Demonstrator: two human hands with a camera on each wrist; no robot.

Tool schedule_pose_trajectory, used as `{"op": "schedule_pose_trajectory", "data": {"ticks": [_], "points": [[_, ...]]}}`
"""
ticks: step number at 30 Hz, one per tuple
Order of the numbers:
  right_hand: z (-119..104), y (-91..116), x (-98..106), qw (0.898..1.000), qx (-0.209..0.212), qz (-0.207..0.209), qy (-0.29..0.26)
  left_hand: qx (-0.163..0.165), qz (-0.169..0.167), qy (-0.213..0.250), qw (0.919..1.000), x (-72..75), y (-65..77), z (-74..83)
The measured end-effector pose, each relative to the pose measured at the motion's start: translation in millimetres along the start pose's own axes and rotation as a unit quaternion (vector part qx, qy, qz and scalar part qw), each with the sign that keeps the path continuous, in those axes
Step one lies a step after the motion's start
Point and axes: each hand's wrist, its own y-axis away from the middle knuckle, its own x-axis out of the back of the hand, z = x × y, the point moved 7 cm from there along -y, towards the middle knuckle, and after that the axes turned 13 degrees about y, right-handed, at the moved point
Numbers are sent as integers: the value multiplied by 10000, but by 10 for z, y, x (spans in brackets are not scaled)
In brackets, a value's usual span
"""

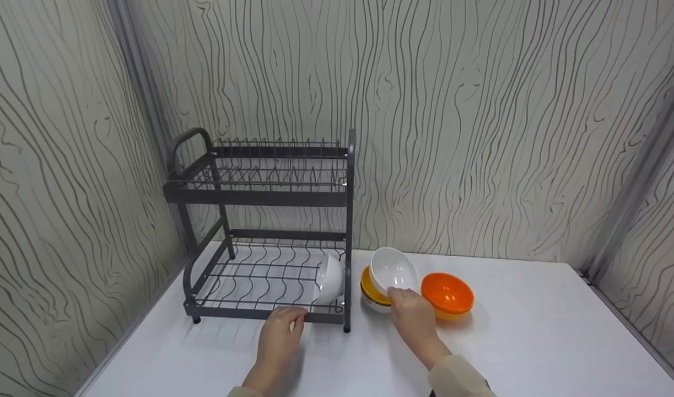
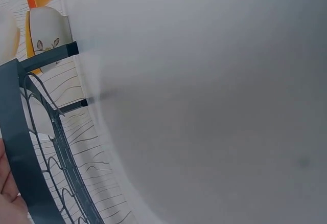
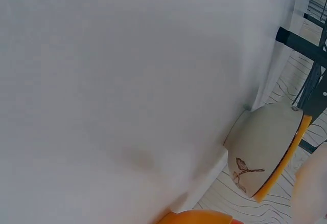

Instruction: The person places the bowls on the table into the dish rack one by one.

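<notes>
My right hand [image 1: 414, 320] pinches the near rim of a white bowl [image 1: 393, 270], which is tilted with its inside facing me. Under that bowl sits a yellow bowl [image 1: 368, 285], stacked in a white bowl with a leaf print [image 3: 260, 152]. At the lower front rail [image 1: 248, 312] of a dark dish rack, my left hand [image 1: 279, 336] has its fingers loosely bent. The left wrist view catches just a few of its fingers [image 2: 7, 183] beside the rail. Another white bowl [image 1: 330, 280] stands on edge at the right end of the rack's lower tier.
An orange bowl [image 1: 448, 292] rests in a yellow one [image 1: 452, 316] to the right of the stack. The rack's upper tier [image 1: 259, 197] holds wire slots above the lower tier. Patterned wall panels [image 1: 458, 110] close off the back and sides of the white table [image 1: 535, 331].
</notes>
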Motion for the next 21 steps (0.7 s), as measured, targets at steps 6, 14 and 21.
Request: {"op": "schedule_pose_trajectory", "data": {"ticks": [6, 14, 21], "points": [[-9, -49, 95, 9990, -48, 382, -212, 66, -54, 25, 10000, -23, -32, 18], [-59, -104, 234, 9956, -139, 674, -637, -180, 92, -17, 9998, -8, -24, 38], [-125, -132, 355, 9926, -93, 936, -770, 230, -208, -39, 9995, -17, -46, 10]]}}
